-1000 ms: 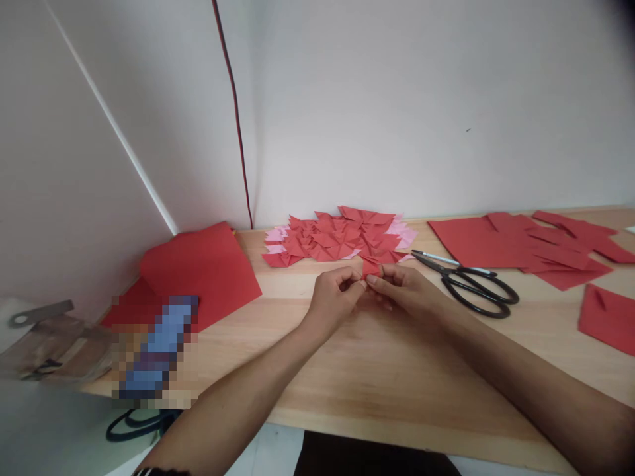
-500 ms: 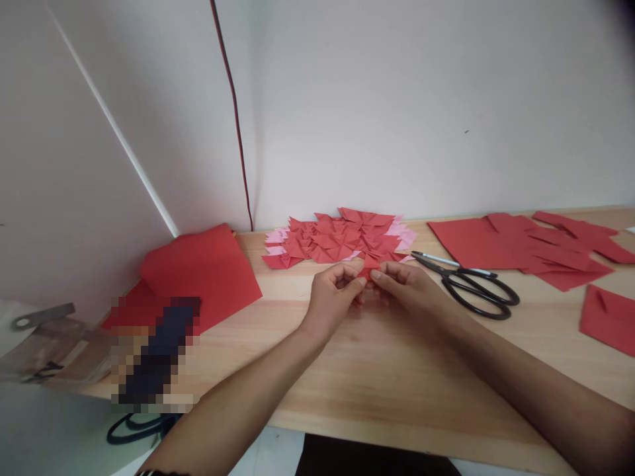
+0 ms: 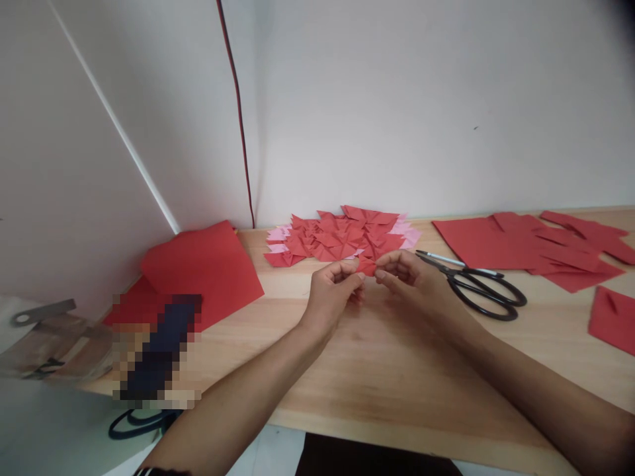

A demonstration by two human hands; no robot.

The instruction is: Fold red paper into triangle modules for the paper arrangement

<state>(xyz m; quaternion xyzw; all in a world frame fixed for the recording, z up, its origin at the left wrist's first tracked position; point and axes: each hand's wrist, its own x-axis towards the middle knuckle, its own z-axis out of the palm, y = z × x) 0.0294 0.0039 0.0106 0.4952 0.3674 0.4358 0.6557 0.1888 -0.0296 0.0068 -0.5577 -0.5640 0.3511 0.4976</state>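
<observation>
Between my hands, just above the wooden tabletop (image 3: 317,390), is a small folded piece of red paper (image 3: 366,266). My left hand (image 3: 337,285) pinches its left side between thumb and fingers. My right hand (image 3: 409,281) has thumb and forefinger at the paper's right edge, closed on its corner. Right behind the hands lies a pile of folded red paper pieces (image 3: 340,238), with pink folded pieces (image 3: 405,233) showing at its ends. The folds on the held piece are partly hidden by my fingers.
Black-handled scissors (image 3: 483,291) and a pen (image 3: 459,262) lie right of my right hand. Red paper sheets (image 3: 466,244) and a red paper stack (image 3: 615,317) are farther right. Larger red sheets (image 3: 213,271) sit at left, near a blurred-out dark object (image 3: 161,350). A wall (image 3: 372,99) stands behind.
My right hand has shifted slightly right, its fingers opening a little away from the left hand. More of the red paper shows between them. The view has shifted slightly.
</observation>
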